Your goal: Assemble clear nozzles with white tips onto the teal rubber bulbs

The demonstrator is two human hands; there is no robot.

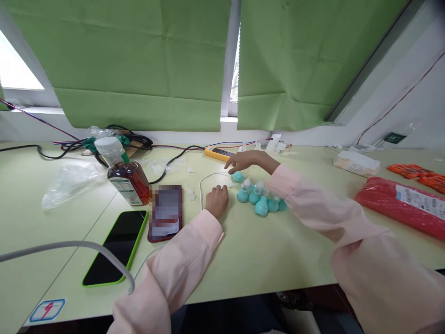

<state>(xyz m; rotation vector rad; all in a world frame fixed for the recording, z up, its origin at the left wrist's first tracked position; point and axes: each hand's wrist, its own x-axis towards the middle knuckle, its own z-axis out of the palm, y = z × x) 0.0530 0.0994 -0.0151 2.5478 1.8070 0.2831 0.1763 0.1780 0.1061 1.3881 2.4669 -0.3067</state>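
Note:
On the table, my left hand [217, 201] rests with its fingers curled, beside a small white object [226, 182] on a white cable; what is under the fingers is hidden. Farther back, my right hand [243, 160] hangs above a teal bulb [237, 176], its fingers apart and bent downward, with nothing visible between them. Several more teal bulbs, some with clear tips, stand or lie in a group [261, 205] to the right of my left hand.
A yellow power strip [217, 153] lies behind my hands. To the left are a bottle of dark red liquid [128, 181], a phone in a red case [167, 213] and a green-edged phone [116, 248]. A red package [403, 204] and a white box [356, 163] lie right.

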